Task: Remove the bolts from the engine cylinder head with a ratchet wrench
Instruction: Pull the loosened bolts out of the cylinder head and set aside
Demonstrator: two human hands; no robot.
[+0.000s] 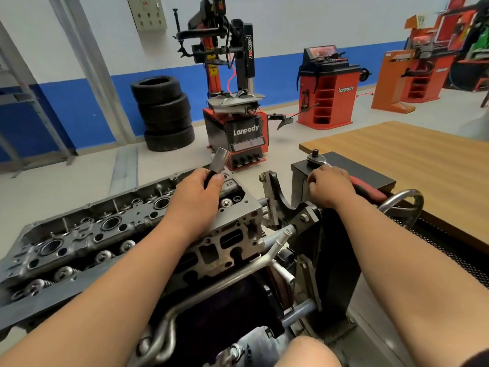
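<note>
Ratchet wrench (366, 192) at two o'clock clasped by fingers of right hand (330, 186), socket (219, 160) pinched in left hand (197, 197), fitting together likely next.

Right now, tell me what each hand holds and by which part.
The left hand grips a socket by its dark lower end, open end up. The right hand curls its fingers round the ratchet wrench, between head and red handle.
</note>
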